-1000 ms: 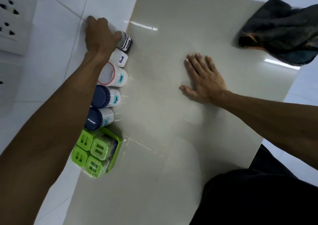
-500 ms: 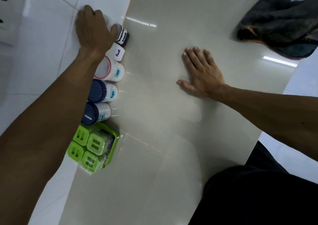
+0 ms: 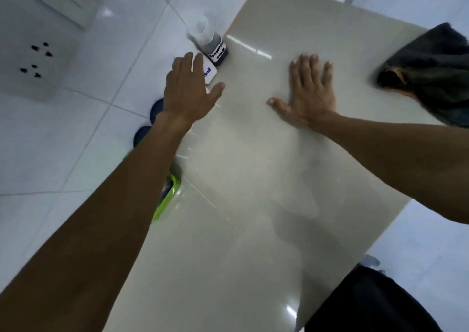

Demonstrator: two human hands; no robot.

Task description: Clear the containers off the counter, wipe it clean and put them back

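The containers stand in a row along the wall side of the surface (image 3: 253, 204). A green caddy (image 3: 170, 194) and two blue-lidded jars (image 3: 157, 109) sit beneath the left forearm. The left hand (image 3: 189, 91) hovers above the row, spread wide and holding nothing. The Salt jar (image 3: 209, 73) is at its fingertips and the dark sauce bottle (image 3: 215, 49) is just beyond them. The right hand (image 3: 309, 95) lies flat and spread on bare surface, with the dark cloth (image 3: 429, 75) well off to its right. This looks like the put-back step, nearly finished. Next probably comes squaring up the row.
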